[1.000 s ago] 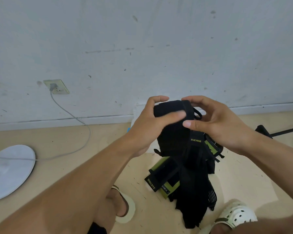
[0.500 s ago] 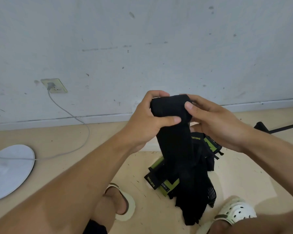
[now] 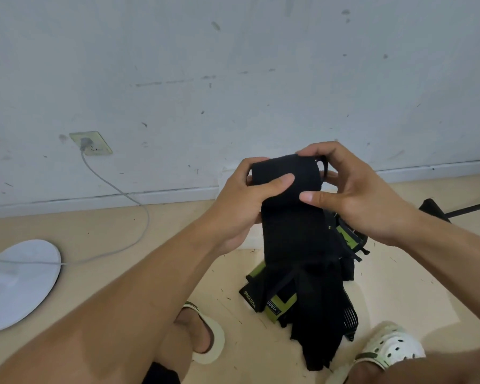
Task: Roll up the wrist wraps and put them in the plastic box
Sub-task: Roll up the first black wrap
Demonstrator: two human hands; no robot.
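Wrap [image 3: 288, 217] between both hands, above pile [image 3: 302, 295]; disc [image 3: 17, 284] far left

Both forearms are bare, no sleeves. Cream open-toed slipper [image 3: 205, 336] on one foot, white perforated clog [image 3: 391, 347] with an olive strap on the other; dark shorts' hem [image 3: 161, 374].

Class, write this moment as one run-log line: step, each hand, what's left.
step: rolling black wrist wrap | left hand: grips roll | right hand: grips roll | left: wrap's tail unrolled; pile of wraps on floor

Matt black cloth wrist wrap [image 3: 291, 223], scuffed wall [image 3: 233, 79]
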